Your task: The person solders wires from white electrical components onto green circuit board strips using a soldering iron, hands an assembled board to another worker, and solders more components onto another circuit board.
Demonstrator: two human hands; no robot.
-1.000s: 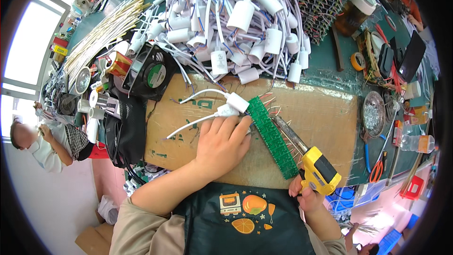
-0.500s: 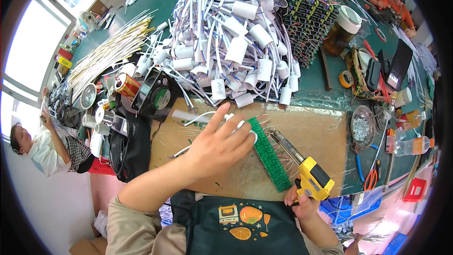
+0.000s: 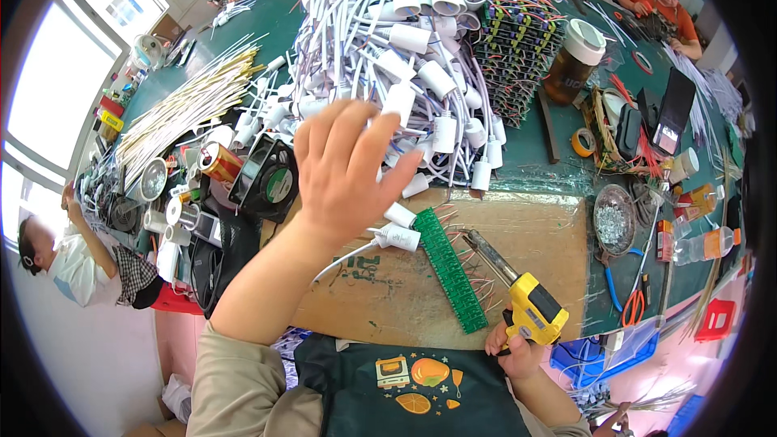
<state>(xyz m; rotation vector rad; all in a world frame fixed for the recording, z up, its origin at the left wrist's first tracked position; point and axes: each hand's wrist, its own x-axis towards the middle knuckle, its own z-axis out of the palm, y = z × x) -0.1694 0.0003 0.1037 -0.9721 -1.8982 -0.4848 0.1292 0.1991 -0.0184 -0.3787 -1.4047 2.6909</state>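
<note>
My left hand [image 3: 348,170], fingers spread, is over the front of a heap of white lamp sockets with cables [image 3: 437,77]; whether its fingertips touch one is hard to tell. Below it, a white socket [image 3: 398,237] with its cable lies on the brown work board [image 3: 534,226], and a second one is partly covered by the hand. Both sit against the left edge of a green circuit board strip [image 3: 451,271] with thin wires along its right side. In my right hand [image 3: 518,352] is a yellow soldering gun [image 3: 536,307], its tip pointing up-left over the wires.
Left of the board stand a black fan [image 3: 271,178] and a can [image 3: 218,162]. On the right are a metal dish [image 3: 615,218], orange-handled scissors [image 3: 635,306], a tape roll [image 3: 583,142] and a lidded jar [image 3: 576,61]. Several people sit around the table.
My left hand has moved up and away from the circuit board toward the heap, its fingers spreading. Two sockets now show beside the strip. My right hand still holds the soldering gun.
</note>
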